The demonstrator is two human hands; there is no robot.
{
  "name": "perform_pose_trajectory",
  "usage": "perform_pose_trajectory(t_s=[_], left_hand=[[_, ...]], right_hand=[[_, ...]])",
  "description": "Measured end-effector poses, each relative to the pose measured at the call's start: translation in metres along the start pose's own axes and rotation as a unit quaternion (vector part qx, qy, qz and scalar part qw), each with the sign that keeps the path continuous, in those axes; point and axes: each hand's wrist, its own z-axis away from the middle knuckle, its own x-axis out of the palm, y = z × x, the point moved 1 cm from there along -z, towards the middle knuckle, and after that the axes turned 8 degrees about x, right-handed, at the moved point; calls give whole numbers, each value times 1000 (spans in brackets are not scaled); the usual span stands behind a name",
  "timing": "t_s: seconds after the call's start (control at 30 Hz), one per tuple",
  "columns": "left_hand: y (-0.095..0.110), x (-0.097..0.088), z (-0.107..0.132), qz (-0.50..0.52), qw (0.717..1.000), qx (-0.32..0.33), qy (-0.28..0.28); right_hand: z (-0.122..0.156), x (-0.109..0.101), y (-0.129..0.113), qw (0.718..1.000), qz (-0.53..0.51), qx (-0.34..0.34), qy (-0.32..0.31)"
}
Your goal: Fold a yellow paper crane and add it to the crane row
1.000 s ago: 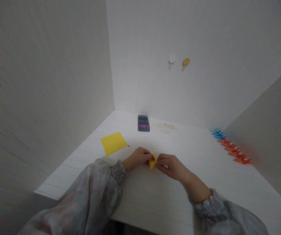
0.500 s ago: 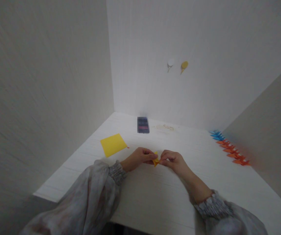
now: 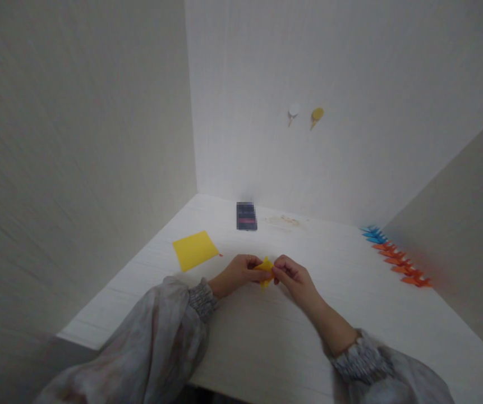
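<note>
Between my hands is a small piece of folded yellow paper (image 3: 266, 265), held just above the white table. My left hand (image 3: 243, 273) pinches it from the left, thumb on the near side. The fingers of my right hand (image 3: 294, 278) are closed on its right edge, thumb against forefinger. My fingertips cover part of the folds, so its full shape does not show. To the left of my left hand, a flat sheet of yellow paper (image 3: 196, 250) lies on the table (image 3: 241, 342).
A dark phone-like object (image 3: 247, 216) lies at the back, its face blurred. Folded blue paper pieces (image 3: 373, 234) and orange ones (image 3: 405, 266) line the right wall. A tiny red scrap (image 3: 220, 255) is near the sheet. White (image 3: 294, 110) and yellow hooks (image 3: 317, 114) are on the back wall.
The folded yellow paper has turned and spread wider between my fingers, showing more of its surface. My right hand has shifted slightly, still pinching its right edge.
</note>
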Motion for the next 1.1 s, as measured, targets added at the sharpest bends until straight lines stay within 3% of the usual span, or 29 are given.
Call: perform_pose_trajectory(t_s=[0.23, 0.4, 0.63, 0.87, 1.1], left_hand=[[-11, -4, -6, -79, 996, 27, 26], [-12, -4, -7, -121, 992, 33, 30], [-19, -3, -7, -142, 986, 76, 36], [-23, -2, -6, -181, 978, 105, 20], [-20, -1, -5, -217, 968, 119, 30]], right_hand=[[-3, 5, 16, 995, 99, -10, 28], [-4, 5, 22, 986, 159, 25, 52], [-6, 7, 28, 987, 125, 80, 68], [-6, 11, 23, 980, -59, 190, 9], [-5, 13, 22, 982, -57, 179, 4]])
